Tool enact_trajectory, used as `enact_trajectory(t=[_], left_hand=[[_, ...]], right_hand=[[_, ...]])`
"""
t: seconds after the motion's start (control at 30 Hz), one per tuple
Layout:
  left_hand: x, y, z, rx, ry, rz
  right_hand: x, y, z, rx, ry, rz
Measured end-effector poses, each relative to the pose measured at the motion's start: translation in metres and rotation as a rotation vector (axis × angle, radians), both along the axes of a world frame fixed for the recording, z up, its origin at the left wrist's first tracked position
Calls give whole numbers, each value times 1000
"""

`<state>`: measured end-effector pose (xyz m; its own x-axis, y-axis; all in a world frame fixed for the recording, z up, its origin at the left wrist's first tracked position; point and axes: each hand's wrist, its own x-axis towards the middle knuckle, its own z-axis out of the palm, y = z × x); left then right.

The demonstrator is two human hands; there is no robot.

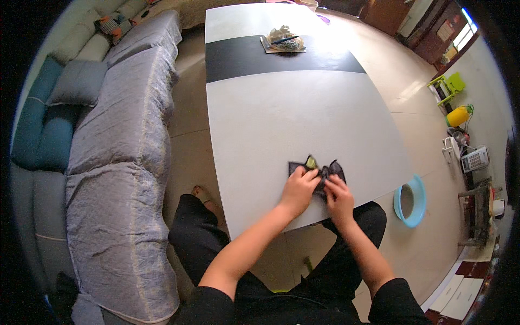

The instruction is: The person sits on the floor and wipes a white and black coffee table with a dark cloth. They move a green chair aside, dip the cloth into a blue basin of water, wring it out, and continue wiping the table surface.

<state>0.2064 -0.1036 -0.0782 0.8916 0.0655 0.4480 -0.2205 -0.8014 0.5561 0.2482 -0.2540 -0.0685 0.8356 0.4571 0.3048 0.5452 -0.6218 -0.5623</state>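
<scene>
Near the table's front edge lies a small, crumpled black piece, thin like cloth point(337, 169), with pointed corners sticking up. A yellowish-green patch point(311, 162) shows at its upper left part. My left hand point(297, 193) has its fingers bent and pressed together on the left side of this piece. On its lower right side, my right hand point(340, 201) grips it with curled fingers, slightly blurred. Both hands rest low over the white tabletop point(287, 119), close to each other. The fingers hide the middle of the black piece.
A clear bag with whitish contents point(285, 39) and a dark pen lie on the table's black band. A grey covered sofa point(122, 130) runs along the left. On the floor at right stand a light blue basin point(421, 203), a green chair point(448, 86) and a yellow sprayer point(459, 116).
</scene>
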Motion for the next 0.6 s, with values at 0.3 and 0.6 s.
enact_trajectory(t=[0.3,0.6], left_hand=[[-122,49,24,-110,143,461],[-120,72,4,-123,43,546]], right_hand=[[-77,108,-8,-85,-128,269],[-78,118,-23,-44,-174,398]])
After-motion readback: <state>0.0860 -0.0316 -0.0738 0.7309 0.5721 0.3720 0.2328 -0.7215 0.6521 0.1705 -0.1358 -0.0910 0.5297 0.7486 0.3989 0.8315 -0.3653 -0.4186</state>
